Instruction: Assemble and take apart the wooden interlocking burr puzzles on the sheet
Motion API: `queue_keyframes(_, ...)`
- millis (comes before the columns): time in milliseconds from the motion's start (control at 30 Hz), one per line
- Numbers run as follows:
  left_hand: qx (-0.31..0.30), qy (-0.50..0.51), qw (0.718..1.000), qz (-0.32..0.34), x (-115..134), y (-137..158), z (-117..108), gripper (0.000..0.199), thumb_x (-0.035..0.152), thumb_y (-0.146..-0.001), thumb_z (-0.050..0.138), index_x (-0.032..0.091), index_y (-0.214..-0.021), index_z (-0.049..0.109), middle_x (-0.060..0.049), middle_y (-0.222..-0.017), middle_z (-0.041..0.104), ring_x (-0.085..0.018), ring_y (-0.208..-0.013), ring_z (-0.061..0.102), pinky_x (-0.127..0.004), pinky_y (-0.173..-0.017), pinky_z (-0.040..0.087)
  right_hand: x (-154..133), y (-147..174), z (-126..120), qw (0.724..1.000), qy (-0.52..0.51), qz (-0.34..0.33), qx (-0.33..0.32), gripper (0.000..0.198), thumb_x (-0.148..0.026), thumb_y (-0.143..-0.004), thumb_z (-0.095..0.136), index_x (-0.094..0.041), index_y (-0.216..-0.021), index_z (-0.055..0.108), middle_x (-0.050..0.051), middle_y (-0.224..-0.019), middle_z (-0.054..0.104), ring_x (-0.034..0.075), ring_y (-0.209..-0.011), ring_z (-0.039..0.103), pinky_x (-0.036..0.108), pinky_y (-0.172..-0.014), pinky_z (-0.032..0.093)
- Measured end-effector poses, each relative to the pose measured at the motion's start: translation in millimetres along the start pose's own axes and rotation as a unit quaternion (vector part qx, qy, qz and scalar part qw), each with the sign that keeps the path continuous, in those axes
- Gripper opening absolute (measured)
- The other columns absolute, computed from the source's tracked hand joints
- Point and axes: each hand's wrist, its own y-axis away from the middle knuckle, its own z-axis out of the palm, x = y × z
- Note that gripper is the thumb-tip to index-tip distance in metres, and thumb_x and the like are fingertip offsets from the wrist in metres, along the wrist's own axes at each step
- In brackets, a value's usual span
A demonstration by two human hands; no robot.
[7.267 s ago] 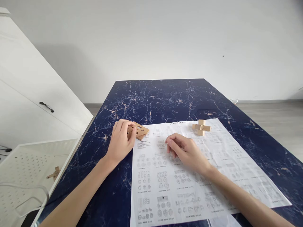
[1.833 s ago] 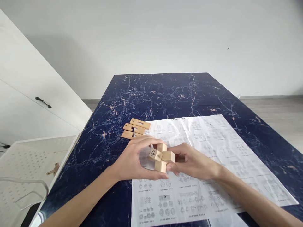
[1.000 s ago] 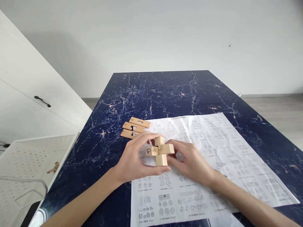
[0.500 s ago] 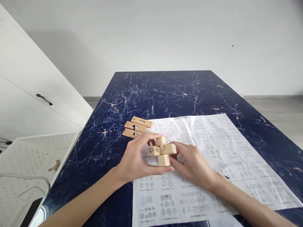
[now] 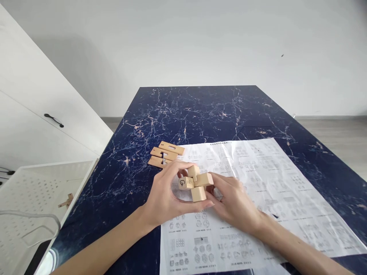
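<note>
A wooden burr puzzle [image 5: 198,193] of interlocked blocks is held above the printed sheet [image 5: 246,160]. Marks are written on its left block. My left hand [image 5: 169,191] grips the puzzle from the left, thumb under the lower block and fingers at the upper one. From the right, my right hand [image 5: 231,200] pinches the block that sticks out that way; some of its fingertips are hidden behind the wood. Just beyond my left hand lie flat wooden pieces [image 5: 163,154] with cut-out slots and numbers, partly on the sheet's corner.
The sheet, creased and covered in small diagrams, lies on a dark blue marbled table [image 5: 195,110]. At left stand a white cabinet [image 5: 34,95] and a white perforated bin [image 5: 25,191] with a small wooden piece [image 5: 66,200]. A pale wall rises behind the table.
Both hands keep their hold on the puzzle. Its right block has tilted very slightly; the flat pieces and the sheet stay where they were.
</note>
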Motion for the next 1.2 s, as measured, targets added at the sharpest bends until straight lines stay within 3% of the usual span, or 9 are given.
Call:
queue_keyframes(433, 0.028, 0.004, 0.999, -0.029, 5.7, 0.7, 5.3, 0.060, 0.039, -0.065, 0.102, 0.025, -0.103, 0.058, 0.004, -0.089, 0.068, -0.016, -0.078, 0.063, -0.031, -0.075, 0.052, -1.5, 0.9, 4.9, 1.000, -0.018, -0.016, 0.007, 0.014, -0.014, -0.093, 0.052, -0.024, -0.083, 0.047, -0.002, -0.069, 0.060, 0.012, -0.053, 0.052, 0.023, -0.050, 0.039)
queue_keyframes(667, -0.005, 0.046, 0.999, 0.001, 0.0, -1.7, -0.5, 0.063, 0.044, -0.065, 0.101, 0.024, -0.110, 0.061, 0.002, -0.090, 0.068, -0.017, -0.077, 0.062, -0.033, -0.076, 0.052, -7.6, 0.0, 0.8, 0.999, -0.036, 0.024, -0.012, 0.018, -0.017, -0.098, 0.052, -0.024, -0.082, 0.050, -0.001, -0.069, 0.061, 0.013, -0.054, 0.053, 0.024, -0.052, 0.041)
queue_keyframes(1200, -0.047, 0.069, 0.996, -0.025, 1.9, -6.3, -2.0, 0.063, 0.043, -0.063, 0.103, 0.023, -0.109, 0.065, 0.001, -0.095, 0.071, -0.019, -0.083, 0.066, -0.034, -0.079, 0.051, -3.6, -0.1, -0.5, 1.000, 0.002, -0.006, -0.003, 0.020, -0.017, -0.101, 0.050, -0.023, -0.082, 0.049, -0.002, -0.068, 0.062, 0.011, -0.052, 0.053, 0.024, -0.051, 0.039)
